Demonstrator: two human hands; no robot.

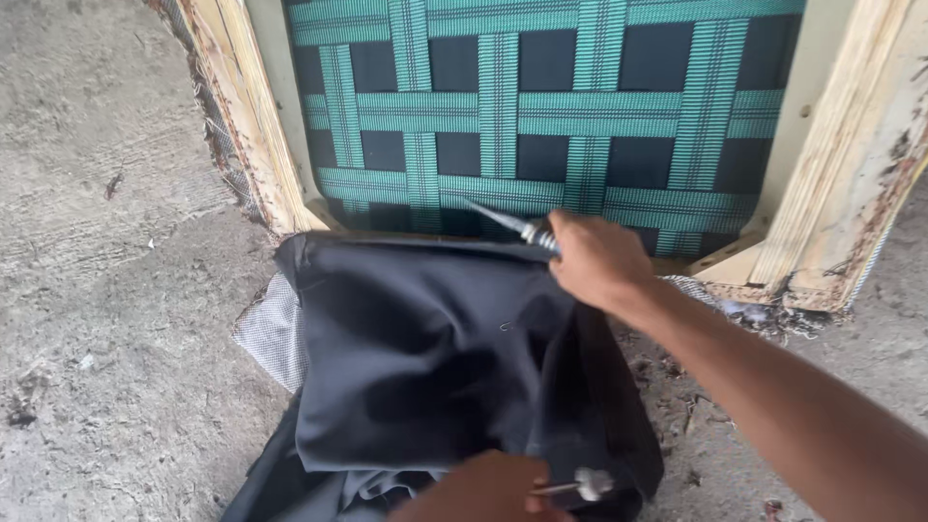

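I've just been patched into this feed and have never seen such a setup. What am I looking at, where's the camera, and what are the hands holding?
There is one picture, from a camera on the person's head, looking down. No machine: two bare hands. The right hand grips a pointed metal tool at the edge of a wooden frame strung with green webbing. The left hand, at the bottom edge, holds a small metal tool. Black fabric hangs from the frame edge onto the concrete floor.
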